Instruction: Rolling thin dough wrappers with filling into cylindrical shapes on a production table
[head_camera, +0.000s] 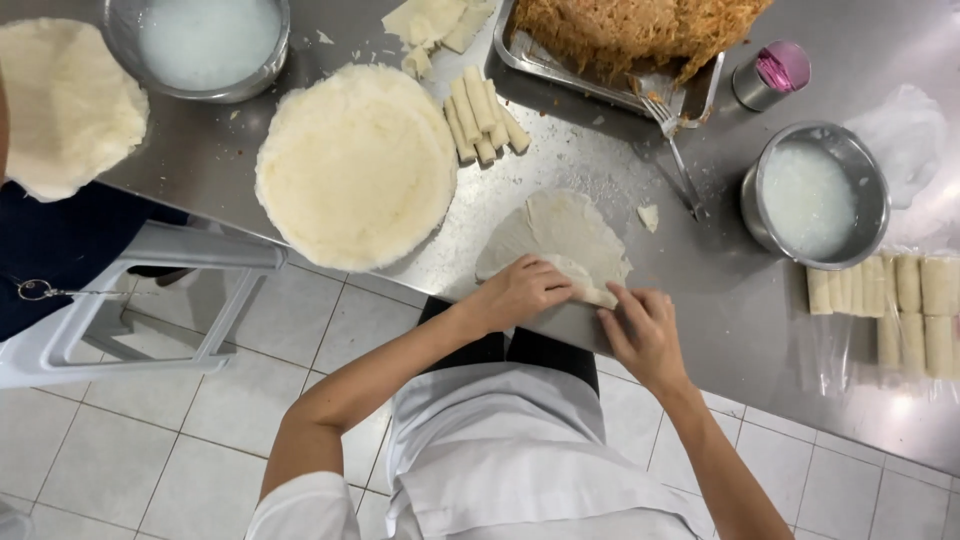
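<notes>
1. Left hand (520, 292) and right hand (640, 330) both pinch the near edge of a thin round wrapper (560, 240), folding it over at the steel table's (720, 300) front edge.
2. Just beyond lie a stack of wrappers (355, 165) and a few finished rolls (483, 122).
3. A tray of shredded filling (620, 35) with a fork (672, 130), and a bowl of white paste (815, 195), stand further off.
4. The wrapper looks thin and dry; a hard tug could tear it, and a loose fold so near the edge may slip off.
</notes>
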